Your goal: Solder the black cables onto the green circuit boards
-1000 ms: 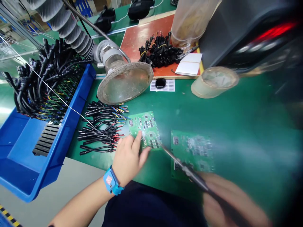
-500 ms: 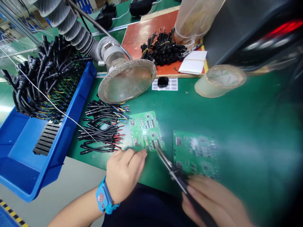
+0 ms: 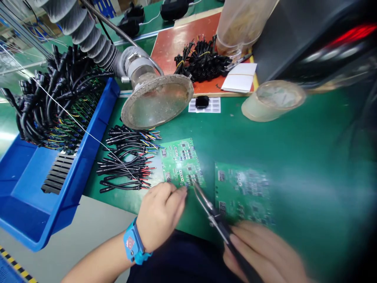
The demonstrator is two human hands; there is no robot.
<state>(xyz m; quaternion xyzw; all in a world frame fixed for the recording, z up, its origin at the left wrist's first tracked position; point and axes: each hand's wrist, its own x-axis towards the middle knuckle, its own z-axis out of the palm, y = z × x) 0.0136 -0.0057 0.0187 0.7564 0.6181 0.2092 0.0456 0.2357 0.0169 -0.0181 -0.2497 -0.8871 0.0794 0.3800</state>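
Observation:
My left hand (image 3: 161, 208), with a blue wrist strap (image 3: 134, 243), is closed in a pinch at the near edge of a green circuit board (image 3: 180, 159). A thin, pale solder wire (image 3: 88, 133) runs down from the upper left into this hand. In my right hand (image 3: 262, 247) is a soldering iron (image 3: 219, 224) with a black handle, its metal tip down at the board's lower right corner. A second green board (image 3: 244, 192) lies right of the first, just beyond my right hand and blurred. Black cables (image 3: 126, 161) with stripped coloured ends lie left of the first board.
A fume hood (image 3: 159, 102) on a ribbed hose overhangs the cables. At left, a blue bin (image 3: 61, 220) holds boards with black cables. A tape roll (image 3: 273, 100), white cards (image 3: 240, 78) and a cable bundle (image 3: 203, 63) are further back.
My left hand has shifted slightly right along the board edge, and the wire has swung with it. The soldering iron has moved only a little; both boards lie in the same place.

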